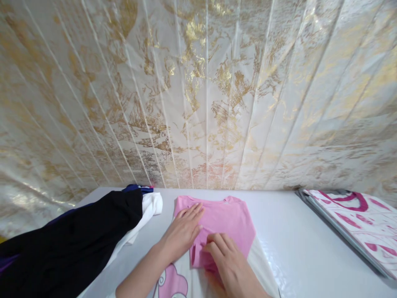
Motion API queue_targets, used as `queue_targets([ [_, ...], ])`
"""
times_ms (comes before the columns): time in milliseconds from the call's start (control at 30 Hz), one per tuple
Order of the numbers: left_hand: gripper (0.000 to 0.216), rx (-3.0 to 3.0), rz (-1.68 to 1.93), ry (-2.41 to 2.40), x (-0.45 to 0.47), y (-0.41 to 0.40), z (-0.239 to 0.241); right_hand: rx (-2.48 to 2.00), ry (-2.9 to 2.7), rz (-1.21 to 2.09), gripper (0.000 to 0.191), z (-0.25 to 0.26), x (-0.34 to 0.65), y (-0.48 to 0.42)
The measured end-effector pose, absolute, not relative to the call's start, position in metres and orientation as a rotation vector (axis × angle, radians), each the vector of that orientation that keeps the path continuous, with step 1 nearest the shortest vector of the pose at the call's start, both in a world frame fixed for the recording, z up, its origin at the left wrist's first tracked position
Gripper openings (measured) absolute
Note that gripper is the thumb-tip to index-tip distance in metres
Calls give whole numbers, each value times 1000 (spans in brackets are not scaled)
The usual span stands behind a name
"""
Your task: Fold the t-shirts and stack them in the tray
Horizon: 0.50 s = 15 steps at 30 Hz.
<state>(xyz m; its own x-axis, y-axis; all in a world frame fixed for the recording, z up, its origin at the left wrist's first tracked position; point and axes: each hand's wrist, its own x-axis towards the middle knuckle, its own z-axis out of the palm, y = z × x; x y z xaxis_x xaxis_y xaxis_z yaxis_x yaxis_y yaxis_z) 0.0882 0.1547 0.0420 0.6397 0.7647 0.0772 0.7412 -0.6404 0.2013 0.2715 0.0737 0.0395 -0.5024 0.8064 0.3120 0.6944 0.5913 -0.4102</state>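
Observation:
A pink and white T-shirt (231, 219) lies flat on the white table (297, 244), its neck towards the wall. A pink cartoon print (172, 283) shows on its white lower part. My left hand (182, 229) rests flat on the pink upper part, fingers stretched out and together. My right hand (228, 260) sits just below and to the right of it, fingers curled and pinching a fold of the pink cloth near the sleeve.
A heap of black, white and blue clothes (77, 244) lies at the left of the table. A folded stack with a white and magenta printed top (356, 219) sits at the right edge. A wall of gold-patterned shiny sheeting (198, 95) rises behind the table.

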Motion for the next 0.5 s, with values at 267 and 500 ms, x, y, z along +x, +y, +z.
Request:
queue_targets([
  [267,50,2608,423,1182,83,164,35,-1009,-2293,211,18,24,261,77],
  [500,72,2556,551,1159,78,177,33,-1046,-2297,307,23,31,261,74],
])
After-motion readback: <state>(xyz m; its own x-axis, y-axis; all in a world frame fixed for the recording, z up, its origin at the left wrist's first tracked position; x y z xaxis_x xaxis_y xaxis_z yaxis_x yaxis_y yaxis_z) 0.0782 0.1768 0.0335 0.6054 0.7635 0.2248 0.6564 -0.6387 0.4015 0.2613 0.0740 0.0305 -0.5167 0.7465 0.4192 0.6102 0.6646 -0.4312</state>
